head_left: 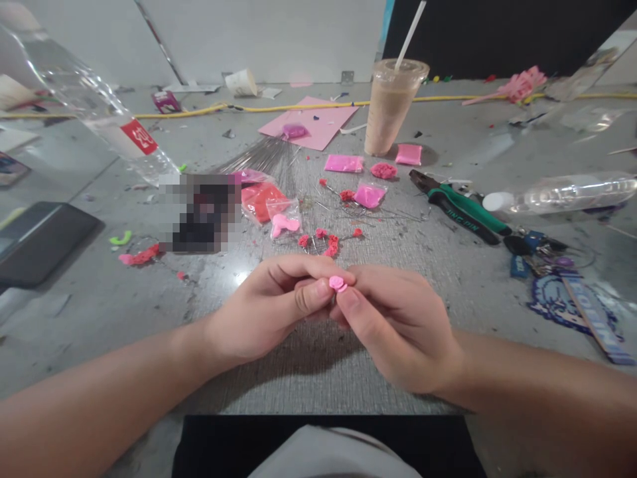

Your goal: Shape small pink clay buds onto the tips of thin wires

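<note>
A small pink clay piece (pixel 337 283) is pinched between the fingertips of both hands, low in the middle of the view. My left hand (pixel 279 302) grips it from the left with thumb and forefinger, and my right hand (pixel 403 325) holds its right side. The other fingers of both hands are curled under and partly hidden. Just beyond the hands lie small red clay pieces on thin wires (pixel 332 245). Past these are a clear bag with light pink clay (pixel 284 224), a bag of red clay (pixel 261 201) and a bright pink packet (pixel 369 195).
Green-handled pliers (pixel 462 209) and a lying bottle (pixel 572 194) are at the right. A drink cup with a straw (pixel 391 109) stands behind. A tilted bottle (pixel 99 106) and a dark case (pixel 47 242) are at the left. A yellow cable (pixel 199 112) crosses the back.
</note>
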`<state>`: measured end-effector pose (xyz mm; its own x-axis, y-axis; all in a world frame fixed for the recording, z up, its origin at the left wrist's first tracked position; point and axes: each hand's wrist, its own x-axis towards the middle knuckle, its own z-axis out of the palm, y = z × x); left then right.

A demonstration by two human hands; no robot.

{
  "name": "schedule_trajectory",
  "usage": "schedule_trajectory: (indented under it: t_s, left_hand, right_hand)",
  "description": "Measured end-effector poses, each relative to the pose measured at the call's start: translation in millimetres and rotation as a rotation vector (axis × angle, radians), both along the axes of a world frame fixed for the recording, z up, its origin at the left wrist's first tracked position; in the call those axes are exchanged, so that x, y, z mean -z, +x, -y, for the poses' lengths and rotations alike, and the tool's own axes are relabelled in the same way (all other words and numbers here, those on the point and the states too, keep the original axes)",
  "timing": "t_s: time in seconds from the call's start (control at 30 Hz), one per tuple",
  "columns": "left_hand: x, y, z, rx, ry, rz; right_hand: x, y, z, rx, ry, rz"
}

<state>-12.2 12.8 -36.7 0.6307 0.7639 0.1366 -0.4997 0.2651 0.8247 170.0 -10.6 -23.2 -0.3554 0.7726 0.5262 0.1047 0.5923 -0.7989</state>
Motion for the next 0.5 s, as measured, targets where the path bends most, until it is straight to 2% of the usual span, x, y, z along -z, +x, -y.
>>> schedule_trajectory:
  t_s: [0.2, 0.4, 0.5]
  left_hand:
    - [-2.2, -1, 0, -0.019, 0.076, -0.036]
    - [-7.3, -9, -2, -0.231, 0.399, -0.296]
    - [-11.4, -10, -5, -0.274, 0.545, -0.356]
  right_hand:
    - [0.6, -1, -1, 0.010, -0.016, 0.000]
    - [-0.3, 0, 0, 0.076, 0.009, 0.016]
    - [0.0, -1, 0, 0.094, 0.038, 0.012]
